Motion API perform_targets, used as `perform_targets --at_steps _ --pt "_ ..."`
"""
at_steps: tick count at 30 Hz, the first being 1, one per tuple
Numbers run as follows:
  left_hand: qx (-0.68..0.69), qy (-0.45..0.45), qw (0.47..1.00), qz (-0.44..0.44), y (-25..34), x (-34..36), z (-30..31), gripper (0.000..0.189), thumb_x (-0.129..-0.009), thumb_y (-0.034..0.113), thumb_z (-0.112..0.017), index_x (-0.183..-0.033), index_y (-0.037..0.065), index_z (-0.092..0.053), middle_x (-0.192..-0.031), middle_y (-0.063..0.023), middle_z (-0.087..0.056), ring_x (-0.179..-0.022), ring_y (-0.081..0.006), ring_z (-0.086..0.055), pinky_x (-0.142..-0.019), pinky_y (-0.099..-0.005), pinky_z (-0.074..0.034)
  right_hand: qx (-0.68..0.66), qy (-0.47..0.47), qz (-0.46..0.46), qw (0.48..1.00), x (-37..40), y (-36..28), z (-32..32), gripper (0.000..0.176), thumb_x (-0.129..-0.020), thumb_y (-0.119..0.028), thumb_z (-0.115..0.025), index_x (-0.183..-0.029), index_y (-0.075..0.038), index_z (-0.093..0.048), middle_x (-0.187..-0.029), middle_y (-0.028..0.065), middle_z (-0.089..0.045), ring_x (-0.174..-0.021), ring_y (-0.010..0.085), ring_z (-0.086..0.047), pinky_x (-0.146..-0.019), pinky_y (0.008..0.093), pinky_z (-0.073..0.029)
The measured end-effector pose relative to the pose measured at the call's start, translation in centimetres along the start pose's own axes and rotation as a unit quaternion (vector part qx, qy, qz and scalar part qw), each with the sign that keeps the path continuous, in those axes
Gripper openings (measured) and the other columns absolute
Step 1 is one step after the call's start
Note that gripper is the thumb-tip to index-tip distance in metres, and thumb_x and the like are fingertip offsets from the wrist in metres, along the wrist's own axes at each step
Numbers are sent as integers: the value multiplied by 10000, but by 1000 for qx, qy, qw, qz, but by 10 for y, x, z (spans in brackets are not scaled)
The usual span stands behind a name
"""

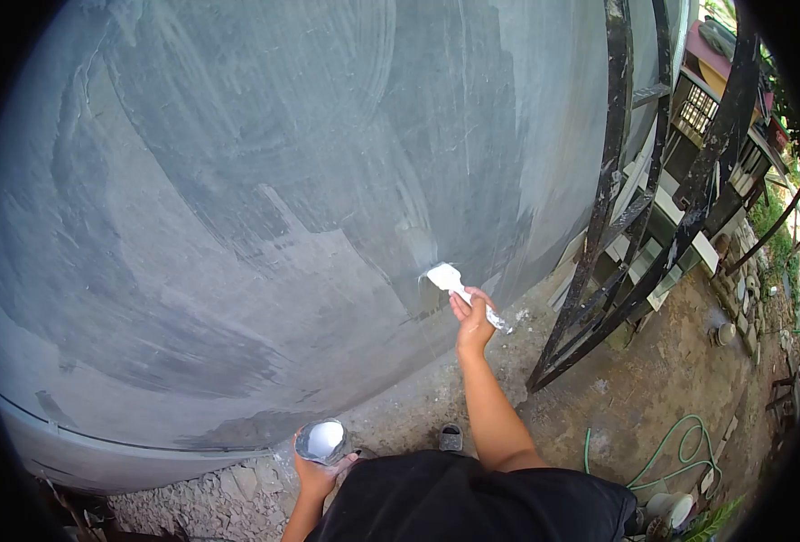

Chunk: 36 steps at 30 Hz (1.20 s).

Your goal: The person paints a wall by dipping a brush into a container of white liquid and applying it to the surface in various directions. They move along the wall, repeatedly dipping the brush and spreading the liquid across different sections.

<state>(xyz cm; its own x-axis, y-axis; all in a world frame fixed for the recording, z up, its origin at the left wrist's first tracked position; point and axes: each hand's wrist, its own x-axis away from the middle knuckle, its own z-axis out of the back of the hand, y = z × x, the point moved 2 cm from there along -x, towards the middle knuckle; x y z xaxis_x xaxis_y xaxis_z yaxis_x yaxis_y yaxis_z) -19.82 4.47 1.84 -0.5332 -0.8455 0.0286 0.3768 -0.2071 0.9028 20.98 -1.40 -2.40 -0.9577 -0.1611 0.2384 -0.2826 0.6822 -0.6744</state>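
Observation:
My right hand (pixel 473 327) is wrapped around the handle of a paintbrush (pixel 445 277) coated in white. The brush's bristle end touches or lies very close to the grey wall (pixel 310 135), low on its right part, just under a fresh wet-looking streak. In my left hand (pixel 313 475) is a small round dark container (pixel 305 447), held at the wall's foot. White paint (pixel 327 439) shows inside it. The wall carries patchy darker and lighter strokes.
A dark metal ladder-like frame (pixel 603 181) leans at the right. Behind it stand stacked panels and furniture. A green hose (pixel 689 461) lies on the dirt ground, with a white bucket (pixel 669 508) nearby. Broken rubble (pixel 210 497) lines the wall's lower left.

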Motion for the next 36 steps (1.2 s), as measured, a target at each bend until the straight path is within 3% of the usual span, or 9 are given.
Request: perform_targets --at_steps 5,11,16,21,23,26,28,32,36 --pt "-14 1 998 -55 -7 -13 -3 960 -539 234 -1027 -1269 -5 -449 -1168 -114 -629 -1084 -235 -630 -957 -389 -501 -28 -186 117 975 36 -135 -110 246 -974 -80 -461 -1099 90 -584 -1095 264 -658 -1023 423 -718 -928 455 -609" --pt "26 -15 996 -80 5 -21 -5 998 -545 248 -1029 -1289 -10 -416 -1191 -127 -621 -1097 -236 -630 -973 -381 -497 -66 -282 198 936 83 -213 -169 285 -967 -126 -452 -1102 97 -570 -1088 320 -657 -1041 445 -712 -944 486 -601" --pt "72 10 995 -68 -5 -14 -8 1000 -543 237 -1031 -1286 -12 -409 -1185 -127 -627 -1088 -232 -634 -970 -376 -500 -56 -224 156 960 90 -154 -99 275 -969 -124 -439 -1097 87 -558 -1088 332 -650 -1047 473 -701 -952 499 -596" --pt "51 -3 998 -34 -17 2 -3 999 -544 261 -1032 -1287 -10 -422 -1173 -124 -639 -1082 -234 -638 -960 -376 -504 71 -63 10 995 77 21 45 180 -967 -57 -463 -1068 44 -573 -1061 243 -661 -995 394 -727 -922 450 -609" --pt "3 -11 999 -40 -11 4 4 999 -541 267 -1033 -1286 -8 -428 -1174 -122 -638 -1083 -236 -637 -961 -377 -502 80 -45 -23 995 65 82 82 166 -971 -48 -476 -1059 37 -589 -1065 210 -659 -1018 374 -718 -934 433 -599" --pt "-37 -5 998 -49 -17 7 12 1002 -533 273 -1035 -1285 -4 -434 -1171 -118 -637 -1083 -240 -636 -966 -378 -497 67 -32 -44 996 64 96 67 142 -976 -37 -485 -1041 29 -593 -1072 196 -649 -1028 366 -712 -939 428 -594" --pt "-32 13 998 -56 -22 1 15 1004 -529 273 -1036 -1285 -2 -434 -1169 -116 -637 -1082 -242 -635 -969 -378 -495 11 -44 -16 999 71 70 13 122 -980 -35 -479 -1028 24 -574 -1073 224 -630 -1009 394 -717 -929 451 -602" --pt "12 21 999 -37 -27 4 17 997 -534 253 -1032 -1285 -6 -429 -1162 -114 -640 -1075 -240 -636 -975 -376 -493 -36 -169 68 983 121 -44 -96 120 -968 -42 -447 -1007 20 -541 -1062 250 -632 -1041 460 -706 -934 507 -600" --pt "26 12 999 -46 -28 2 10 990 -538 228 -1029 -1288 -6 -427 -1149 -117 -652 -1067 -234 -641 -975 -379 -496 -91 -228 124 961 148 -100 -126 138 -955 -50 -424 -1008 27 -525 -1062 281 -644 -1060 480 -697 -936 527 -597"
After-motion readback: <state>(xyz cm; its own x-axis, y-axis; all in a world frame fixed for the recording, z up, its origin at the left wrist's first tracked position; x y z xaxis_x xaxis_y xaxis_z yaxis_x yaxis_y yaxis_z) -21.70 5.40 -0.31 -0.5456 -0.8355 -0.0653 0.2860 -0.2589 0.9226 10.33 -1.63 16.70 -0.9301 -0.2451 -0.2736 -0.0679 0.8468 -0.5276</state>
